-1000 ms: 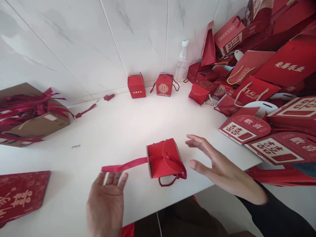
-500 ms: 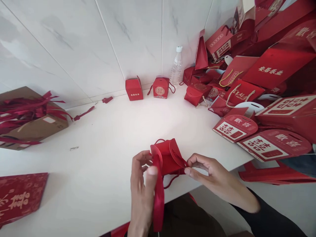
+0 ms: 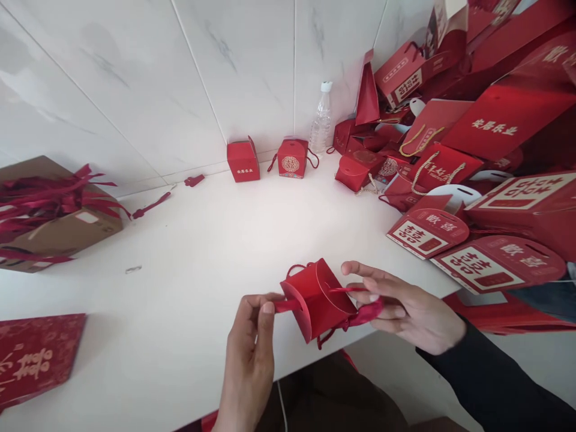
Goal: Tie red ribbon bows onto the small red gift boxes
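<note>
A small red gift box (image 3: 317, 294) with curved flaps and dark red cord handles is at the near edge of the white table (image 3: 193, 288). My left hand (image 3: 252, 336) pinches a red ribbon (image 3: 284, 306) at the box's left flap, where the ribbon enters a slot. On the other side, my right hand (image 3: 396, 306) has the ribbon's far part between its fingers; it runs out from the right flap, with a loose magenta length hanging below. The underside of the box is hidden.
Two small red boxes (image 3: 243, 161) and a plastic bottle (image 3: 321, 120) stand by the tiled wall. Red boxes and bags (image 3: 490, 129) pile up at right. A cardboard box (image 3: 96, 225) of ribbons sits left, above a red printed bag (image 3: 40, 357).
The long ribbon that hung over my left hand now passes through the flaps towards my right hand. My right hand has shifted right, and the box has turned slightly.
</note>
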The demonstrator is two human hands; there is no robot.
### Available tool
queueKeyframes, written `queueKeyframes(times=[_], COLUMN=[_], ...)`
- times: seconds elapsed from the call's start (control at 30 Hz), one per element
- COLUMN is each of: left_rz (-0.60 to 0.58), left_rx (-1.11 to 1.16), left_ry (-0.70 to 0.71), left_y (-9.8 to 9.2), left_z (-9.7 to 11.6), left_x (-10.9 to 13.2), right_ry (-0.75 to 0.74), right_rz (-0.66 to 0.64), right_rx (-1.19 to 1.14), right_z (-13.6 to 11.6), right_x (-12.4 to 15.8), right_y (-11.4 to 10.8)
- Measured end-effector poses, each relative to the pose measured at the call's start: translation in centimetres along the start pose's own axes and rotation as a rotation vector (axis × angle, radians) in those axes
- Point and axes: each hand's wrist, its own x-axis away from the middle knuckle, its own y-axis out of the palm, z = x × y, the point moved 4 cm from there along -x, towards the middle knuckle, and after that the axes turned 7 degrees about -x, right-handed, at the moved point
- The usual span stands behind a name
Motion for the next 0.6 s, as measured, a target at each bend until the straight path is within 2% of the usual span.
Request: queueKeyframes(times=[0.07, 0.17, 0.23, 0.27, 0.33, 0.43, 0.5, 0.6], left_rz=[0.019, 0.036, 0.09, 0.119, 0.154, 0.189, 0.271, 0.44], left_rx=[0.044, 0.097, 0.064, 0.033, -0.043, -0.188, -0.335, -0.503], left_ry=[-0.018, -0.035, -0.032, -0.025, -0.016, -0.044, -0.021, 0.136], left_y=[-0.3, -0.7, -1.4, -1.9, -2.7, -3.8, -4.3, -4.1], left_z=[0.1, 0.3, 0.5, 0.7, 1.0, 1.5, 1.9, 2.5], left_x=[-0.2, -0.7, -0.8, -0.8, -0.9, -0.9, -0.7, 0.7], right_ry=[-0.037, -0.135, -0.18, -0.178, -0.11, 0.09, 0.185, 0.139], right_rz=[-0.039, 0.042, 0.113, 0.128, 0.119, 0.035, -0.015, 0.038], right_rx=[0.225, 0.657, 0.811, 0.815, 0.69, 0.356, 0.163, -0.064], right_z=[-0.5, -1.6, -2.2, -2.4, -2.4, -1.8, -1.2, -0.3], right_x=[0.1, 0.4, 0.9, 1.2, 1.6, 1.8, 1.6, 0.6], right_y=[0.1, 0.1, -0.2, -0.4, -0.9, -1.6, -2.1, -3.4])
